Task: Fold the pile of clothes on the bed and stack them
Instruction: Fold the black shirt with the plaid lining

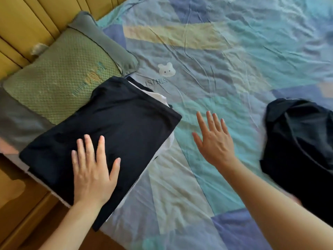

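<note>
A folded black garment [126,123] tops a stack at the bed's near left corner, with a white garment [156,96] peeking out beneath it. My left hand [93,168] rests flat on the black garment, fingers straight. Over the bare sheet to the right of the stack hovers my right hand [214,139], fingers spread and holding nothing. A crumpled, unfolded dark garment [297,145] lies at the right edge of the view.
The bed is covered by a wrinkled blue, teal and yellow patterned sheet [216,60]. A green pillow [59,78] lies at the left against a yellow padded headboard [27,20]. A wooden bed frame [23,213] shows at the lower left.
</note>
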